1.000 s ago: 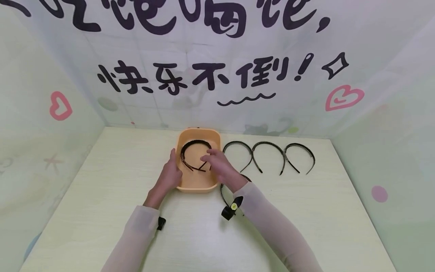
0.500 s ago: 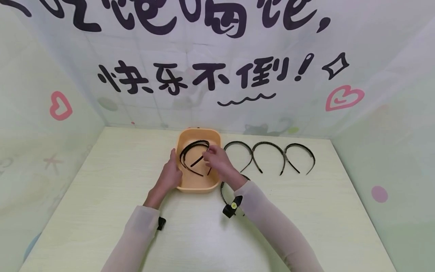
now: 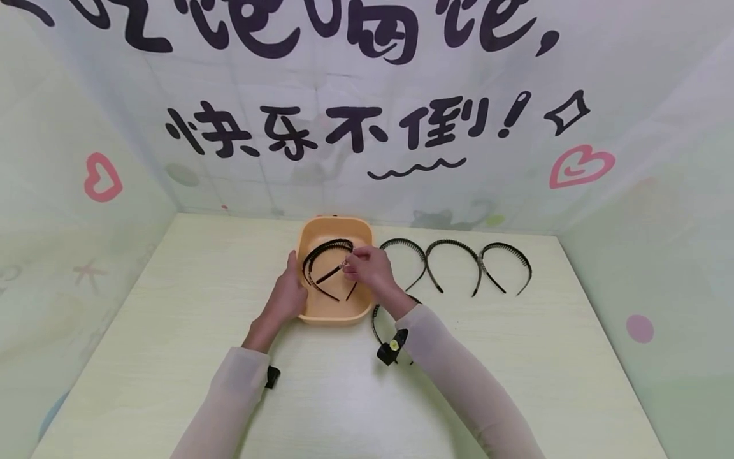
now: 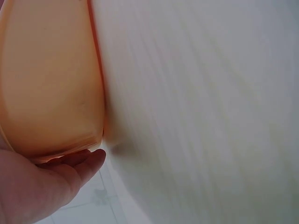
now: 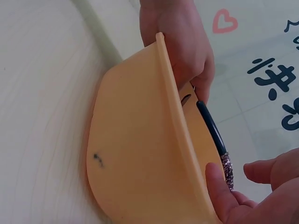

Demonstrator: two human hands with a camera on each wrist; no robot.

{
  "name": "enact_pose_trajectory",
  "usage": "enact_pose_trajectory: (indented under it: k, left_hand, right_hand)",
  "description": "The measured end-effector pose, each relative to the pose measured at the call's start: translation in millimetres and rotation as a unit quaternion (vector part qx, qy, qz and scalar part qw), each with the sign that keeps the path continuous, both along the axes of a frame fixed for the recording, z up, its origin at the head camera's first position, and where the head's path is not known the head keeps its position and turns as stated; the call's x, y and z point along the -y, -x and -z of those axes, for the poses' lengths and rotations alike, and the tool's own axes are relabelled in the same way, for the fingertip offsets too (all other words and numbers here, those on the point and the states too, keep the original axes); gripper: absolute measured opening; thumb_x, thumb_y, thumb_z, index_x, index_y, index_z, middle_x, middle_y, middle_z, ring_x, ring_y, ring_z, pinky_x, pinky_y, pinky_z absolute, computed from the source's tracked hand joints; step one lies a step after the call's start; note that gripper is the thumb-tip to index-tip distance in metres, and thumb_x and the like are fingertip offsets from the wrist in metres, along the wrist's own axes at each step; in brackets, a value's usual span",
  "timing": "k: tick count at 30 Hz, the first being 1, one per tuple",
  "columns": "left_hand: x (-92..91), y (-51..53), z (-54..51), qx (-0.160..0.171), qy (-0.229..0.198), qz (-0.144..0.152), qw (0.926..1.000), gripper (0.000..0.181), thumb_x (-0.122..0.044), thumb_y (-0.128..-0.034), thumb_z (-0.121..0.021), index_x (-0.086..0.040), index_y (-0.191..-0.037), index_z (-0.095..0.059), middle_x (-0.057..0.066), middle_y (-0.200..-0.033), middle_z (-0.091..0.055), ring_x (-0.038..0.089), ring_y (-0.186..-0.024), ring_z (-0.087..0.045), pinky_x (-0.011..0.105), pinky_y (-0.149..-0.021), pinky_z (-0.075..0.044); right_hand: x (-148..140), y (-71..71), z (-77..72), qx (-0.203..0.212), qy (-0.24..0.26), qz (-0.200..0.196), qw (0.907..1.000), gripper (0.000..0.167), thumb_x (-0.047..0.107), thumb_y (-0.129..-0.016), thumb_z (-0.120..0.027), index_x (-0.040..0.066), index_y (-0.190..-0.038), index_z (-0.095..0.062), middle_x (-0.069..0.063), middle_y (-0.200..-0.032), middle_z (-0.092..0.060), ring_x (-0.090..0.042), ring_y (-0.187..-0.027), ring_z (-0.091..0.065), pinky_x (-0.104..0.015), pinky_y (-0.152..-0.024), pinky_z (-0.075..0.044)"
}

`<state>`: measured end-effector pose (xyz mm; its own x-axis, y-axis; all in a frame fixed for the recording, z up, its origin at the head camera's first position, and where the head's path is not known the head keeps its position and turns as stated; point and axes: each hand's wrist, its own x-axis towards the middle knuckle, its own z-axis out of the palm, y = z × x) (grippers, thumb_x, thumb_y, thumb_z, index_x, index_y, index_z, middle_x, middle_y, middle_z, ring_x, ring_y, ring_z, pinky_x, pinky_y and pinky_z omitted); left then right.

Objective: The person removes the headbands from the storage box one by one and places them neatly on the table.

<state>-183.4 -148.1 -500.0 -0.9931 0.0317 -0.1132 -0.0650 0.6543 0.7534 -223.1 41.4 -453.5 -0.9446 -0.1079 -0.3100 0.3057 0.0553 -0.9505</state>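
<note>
The right hand [image 3: 369, 268], spread a second ago, now has its fingers closed lightly on a black headband [image 5: 215, 128] inside the tray [image 3: 335, 320], near the surface's [image 3: 516, 357] back edge; that band seems secured. The left hand [image 3: 287, 293] grips the tray's left wall.

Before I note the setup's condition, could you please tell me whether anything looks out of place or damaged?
A dark, irregular mark on the outer wall of the orange plastic tray looks odd against the plain surface; I cannot tell whether it is dirt or damage. The black headbands inside overlap.
</note>
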Motion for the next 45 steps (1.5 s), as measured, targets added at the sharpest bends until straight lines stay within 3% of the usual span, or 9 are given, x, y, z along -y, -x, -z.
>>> enact_pose_trajectory:
  k: [7,14,20,25,32,36,42,45]
  left_hand:
    - [0.1,-0.7,-2.5,0.0,-0.001,0.001,1.0,0.079,0.008,-0.0898,-0.036,0.002,-0.157,0.006,0.036,-0.148,-0.038,0.039,-0.114,-0.055,0.048,-0.09,-0.046]
    - [-1.2,-1.2,-3.9,-0.014,-0.001,0.01,0.9999,0.074,0.007,-0.0926,-0.035,0.005,-0.156,0.004,0.039,-0.146,-0.039,0.043,-0.121,-0.055,0.051,-0.093,-0.048]
    - [-1.1,-0.5,-3.6,-0.001,0.005,0.003,1.0,0.075,0.005,-0.0942,-0.037,0.004,-0.156,0.006,0.04,-0.14,-0.044,0.037,-0.096,-0.063,0.042,-0.073,-0.05]
    - [-0.8,-0.6,-4.0,0.002,0.002,0.002,1.0,0.077,0.006,-0.0928,-0.038,0.003,-0.156,0.006,0.039,-0.143,-0.041,0.038,-0.102,-0.061,0.043,-0.077,-0.05]
    - [-1.5,0.0,-3.3,-0.009,-0.001,0.001,1.0,0.074,0.004,-0.0945,-0.039,0.003,-0.156,0.003,0.038,-0.144,-0.041,0.037,-0.096,-0.063,0.041,-0.072,-0.051]
    - [-2.0,0.8,-2.2,-0.011,-0.011,0.0,0.9999,0.072,0.003,-0.0964,-0.037,0.001,-0.157,0.002,0.037,-0.148,-0.036,0.039,-0.103,-0.063,0.043,-0.076,-0.053]
    - [-1.7,0.7,-0.4,-0.003,-0.015,0.003,0.9999,0.074,0.007,-0.0935,-0.033,0.002,-0.157,0.006,0.036,-0.154,-0.027,0.043,-0.129,-0.048,0.052,-0.098,-0.046]
    - [-1.7,0.2,-0.6,-0.003,-0.012,0.004,0.9999,0.076,0.008,-0.0915,-0.034,0.003,-0.156,0.006,0.036,-0.154,-0.026,0.042,-0.131,-0.046,0.052,-0.101,-0.043]
  right_hand:
    - [1.5,1.9,-0.6,-0.003,0.001,0.01,0.9999,0.018,0.003,-0.093,-0.064,-0.007,-0.108,-0.061,-0.008,-0.082,-0.064,-0.013,-0.063,-0.067,-0.029,-0.066,-0.059]
    - [2.5,2.3,0.7,-0.008,-0.029,0.007,0.9995,0.012,0.001,-0.091,-0.067,-0.004,-0.1,-0.061,-0.012,-0.084,-0.069,-0.015,-0.064,-0.069,-0.031,-0.066,-0.059]
    - [3.9,2.8,0.0,-0.003,-0.04,0.01,0.9992,0.021,-0.005,-0.087,-0.067,-0.006,-0.106,-0.061,-0.013,-0.087,-0.067,-0.015,-0.062,-0.069,-0.029,-0.065,-0.059]
    - [3.2,2.9,-1.9,-0.004,-0.047,0.01,0.9989,0.025,-0.006,-0.087,-0.066,-0.008,-0.111,-0.061,-0.016,-0.091,-0.069,-0.015,-0.061,-0.069,-0.03,-0.065,-0.059]
    - [-0.7,6.1,-4.1,-0.013,-0.05,0.011,0.9986,0.034,-0.007,-0.086,-0.066,-0.01,-0.12,-0.06,-0.013,-0.092,-0.066,-0.016,-0.06,-0.067,-0.039,-0.072,-0.059]
    - [-4.8,7.4,-6.4,-0.006,-0.037,0.009,0.9993,0.036,-0.008,-0.087,-0.064,-0.009,-0.123,-0.06,-0.01,-0.091,-0.063,-0.016,-0.059,-0.066,-0.041,-0.074,-0.059]
    - [-12.1,5.8,-7.4,0.005,-0.031,0.006,0.9995,0.038,-0.005,-0.09,-0.062,-0.004,-0.128,-0.061,-0.01,-0.096,-0.062,-0.014,-0.061,-0.067,-0.03,-0.066,-0.059]
    - [-15.5,4.3,-8.1,0.012,-0.022,0.006,0.9997,0.037,-0.004,-0.091,-0.061,-0.003,-0.128,-0.061,-0.01,-0.098,-0.063,-0.013,-0.063,-0.068,-0.028,-0.066,-0.059]
